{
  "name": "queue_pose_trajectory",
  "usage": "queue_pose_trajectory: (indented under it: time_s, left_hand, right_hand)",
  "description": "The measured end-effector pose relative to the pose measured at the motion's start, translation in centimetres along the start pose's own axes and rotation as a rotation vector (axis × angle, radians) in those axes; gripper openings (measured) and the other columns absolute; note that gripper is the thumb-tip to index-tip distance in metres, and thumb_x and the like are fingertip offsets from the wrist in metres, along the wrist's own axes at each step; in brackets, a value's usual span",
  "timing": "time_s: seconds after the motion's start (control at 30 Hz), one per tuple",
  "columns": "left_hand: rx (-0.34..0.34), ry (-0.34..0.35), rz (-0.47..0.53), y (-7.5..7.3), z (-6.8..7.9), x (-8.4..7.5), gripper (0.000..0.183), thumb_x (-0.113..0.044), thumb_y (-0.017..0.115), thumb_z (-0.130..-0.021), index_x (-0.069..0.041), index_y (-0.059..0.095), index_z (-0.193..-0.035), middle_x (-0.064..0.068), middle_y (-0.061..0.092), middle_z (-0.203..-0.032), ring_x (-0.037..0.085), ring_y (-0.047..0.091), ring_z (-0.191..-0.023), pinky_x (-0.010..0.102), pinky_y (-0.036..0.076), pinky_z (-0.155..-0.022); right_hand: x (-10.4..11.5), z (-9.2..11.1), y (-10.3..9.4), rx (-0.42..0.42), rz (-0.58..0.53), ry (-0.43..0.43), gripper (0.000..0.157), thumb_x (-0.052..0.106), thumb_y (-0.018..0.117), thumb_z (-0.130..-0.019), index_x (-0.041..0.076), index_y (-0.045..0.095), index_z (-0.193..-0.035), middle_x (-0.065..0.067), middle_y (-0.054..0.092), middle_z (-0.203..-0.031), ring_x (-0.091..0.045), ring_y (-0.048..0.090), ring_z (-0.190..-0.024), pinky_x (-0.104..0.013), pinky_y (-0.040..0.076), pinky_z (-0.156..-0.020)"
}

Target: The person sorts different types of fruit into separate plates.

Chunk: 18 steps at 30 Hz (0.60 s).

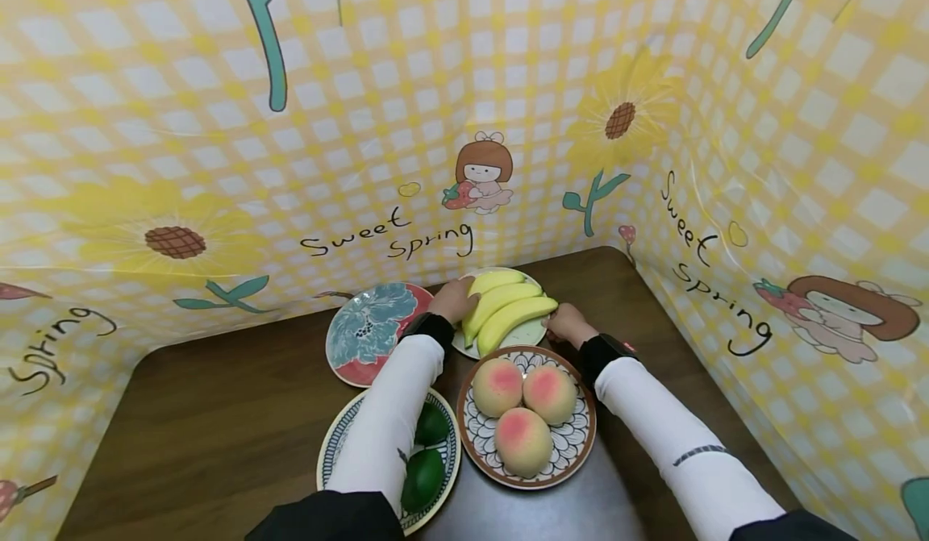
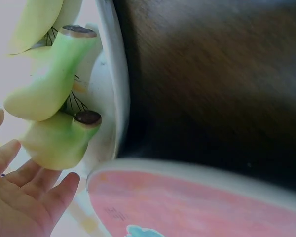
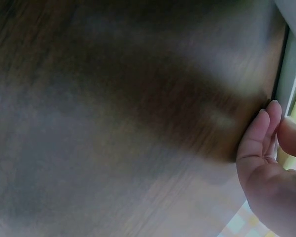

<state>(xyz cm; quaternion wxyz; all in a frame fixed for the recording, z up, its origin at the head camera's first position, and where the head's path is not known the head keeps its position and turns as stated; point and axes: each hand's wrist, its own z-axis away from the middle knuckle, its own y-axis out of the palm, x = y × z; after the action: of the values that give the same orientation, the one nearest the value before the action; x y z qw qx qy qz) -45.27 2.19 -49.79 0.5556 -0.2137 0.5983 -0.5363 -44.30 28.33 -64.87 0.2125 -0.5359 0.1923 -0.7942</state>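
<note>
Several yellow bananas [image 1: 508, 303] lie on a pale plate [image 1: 533, 333] at the back of the table. My left hand [image 1: 453, 301] is at their left side, its fingers extended. In the left wrist view the fingertips are right at the lowest banana [image 2: 54, 143], whose dark-tipped stem points away from the palm. On the plate's right side my right hand [image 1: 569, 325] pinches the rim. The right wrist view shows the thumb and the fingers [image 3: 256, 133] on either side of the plate edge [image 3: 292, 69].
A patterned plate [image 1: 524, 480] with three peaches [image 1: 524, 443] stands in front of the banana plate. Left of it is a plate [image 1: 327, 444] of green fruit [image 1: 423, 480], partly under my left sleeve. A red-and-blue flower plate [image 1: 370, 335] stands behind that. Yellow checked cloth [image 1: 348, 146] hangs around the table.
</note>
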Motion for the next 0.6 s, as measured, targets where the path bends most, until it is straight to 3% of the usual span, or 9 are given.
queue_pose_trajectory:
  time_s: [0.17,0.27,0.4,0.5,0.6]
  left_hand:
    - [-0.015,-0.016,0.008,-0.3,0.7,0.7,0.053,-0.023,0.049,-0.108,-0.004,0.04,-0.156,0.019,0.049,-0.157,0.035,0.046,-0.146,0.045,0.035,-0.123]
    - [-0.018,-0.027,0.046,-0.6,1.6,1.0,0.052,-0.021,0.05,-0.107,-0.004,0.042,-0.155,0.021,0.055,-0.151,0.037,0.053,-0.14,0.048,0.041,-0.118]
    - [0.008,0.027,0.064,-1.5,2.5,1.8,0.05,-0.019,0.052,-0.106,-0.002,0.045,-0.153,0.024,0.064,-0.137,0.038,0.063,-0.126,0.048,0.05,-0.104]
    - [-0.003,0.096,0.039,-3.5,3.4,2.3,0.046,-0.017,0.054,-0.105,-0.001,0.051,-0.148,0.025,0.068,-0.129,0.037,0.066,-0.117,0.047,0.053,-0.098]
    - [-0.037,0.134,0.015,-6.1,5.0,3.0,0.042,-0.017,0.056,-0.103,-0.001,0.057,-0.142,0.025,0.068,-0.127,0.037,0.067,-0.115,0.048,0.054,-0.097]
  right_hand:
    - [6.7,7.7,-1.9,-0.003,0.022,0.026,0.02,0.007,0.061,-0.098,-0.007,0.065,-0.084,-0.008,0.064,-0.065,-0.017,0.064,-0.062,-0.03,0.057,-0.065]
    - [6.9,8.3,-2.3,-0.015,-0.002,0.008,0.02,0.008,0.061,-0.098,-0.004,0.065,-0.082,0.0,0.059,-0.061,-0.009,0.058,-0.058,-0.024,0.052,-0.06]
    - [6.0,8.8,-3.4,-0.017,-0.095,0.015,0.022,0.009,0.063,-0.097,-0.006,0.065,-0.082,0.001,0.06,-0.062,-0.008,0.057,-0.056,-0.023,0.052,-0.06]
    - [5.4,9.8,-5.3,-0.047,-0.067,-0.034,0.024,0.011,0.063,-0.097,-0.01,0.067,-0.085,0.001,0.062,-0.062,-0.007,0.056,-0.056,-0.022,0.05,-0.059]
    - [5.7,10.9,-8.1,-0.125,0.057,-0.142,0.025,0.012,0.061,-0.099,-0.012,0.068,-0.095,-0.008,0.067,-0.068,-0.013,0.06,-0.06,-0.024,0.05,-0.06]
